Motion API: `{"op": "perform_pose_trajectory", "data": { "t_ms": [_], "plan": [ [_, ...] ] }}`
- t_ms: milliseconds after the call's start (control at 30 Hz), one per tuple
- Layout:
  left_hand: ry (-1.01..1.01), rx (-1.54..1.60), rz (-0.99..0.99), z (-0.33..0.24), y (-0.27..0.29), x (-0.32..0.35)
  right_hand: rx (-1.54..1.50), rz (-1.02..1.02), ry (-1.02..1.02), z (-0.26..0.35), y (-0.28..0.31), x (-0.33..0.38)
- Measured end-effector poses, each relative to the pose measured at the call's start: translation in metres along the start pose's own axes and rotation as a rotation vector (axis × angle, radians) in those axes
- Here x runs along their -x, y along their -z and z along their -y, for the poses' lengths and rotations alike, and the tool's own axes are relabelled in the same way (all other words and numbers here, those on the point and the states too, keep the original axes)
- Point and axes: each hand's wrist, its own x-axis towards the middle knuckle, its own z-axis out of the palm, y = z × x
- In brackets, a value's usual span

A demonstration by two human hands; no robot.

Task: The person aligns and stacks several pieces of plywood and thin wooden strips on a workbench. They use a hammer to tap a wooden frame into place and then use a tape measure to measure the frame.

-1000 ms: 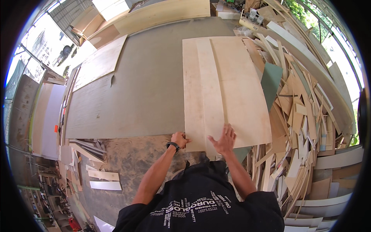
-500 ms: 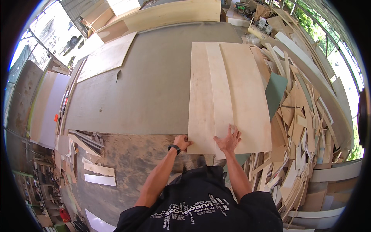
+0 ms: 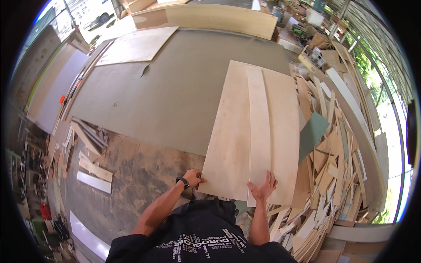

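Note:
A pale plywood sheet (image 3: 232,131) lies on a large grey table (image 3: 175,92), with a narrow pale strip (image 3: 259,131) on top of it, running lengthwise. My left hand (image 3: 193,177) grips the near left corner of the sheet; a black watch sits on that wrist. My right hand (image 3: 264,189) rests flat with fingers spread on the near end of the strip and the sheet.
A heap of plywood offcuts (image 3: 333,175) fills the right side, with a green piece (image 3: 312,131) among them. Loose boards (image 3: 94,173) lie on the dusty floor at left. Large boards (image 3: 210,17) lean at the far end.
The sheet and strip have moved to the right and further away along the table, and both my hands have followed its near edge.

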Motion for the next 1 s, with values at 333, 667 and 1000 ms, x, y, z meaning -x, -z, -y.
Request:
{"op": "perform_pose_trajectory", "data": {
  "t_ms": [333,667,1000],
  "plan": [
    [-0.101,-0.031,-0.022,0.042,0.019,0.016,-0.088,0.057,0.143,-0.004,-0.011,0.011],
    [-0.107,0.102,0.018,0.084,0.038,0.059,-0.098,-0.051,0.020,0.083,-0.068,0.045],
    [0.110,0.227,-0.485,0.253,0.289,0.188,0.259,-0.136,-0.315,0.124,-0.119,0.059]
  ]
}}
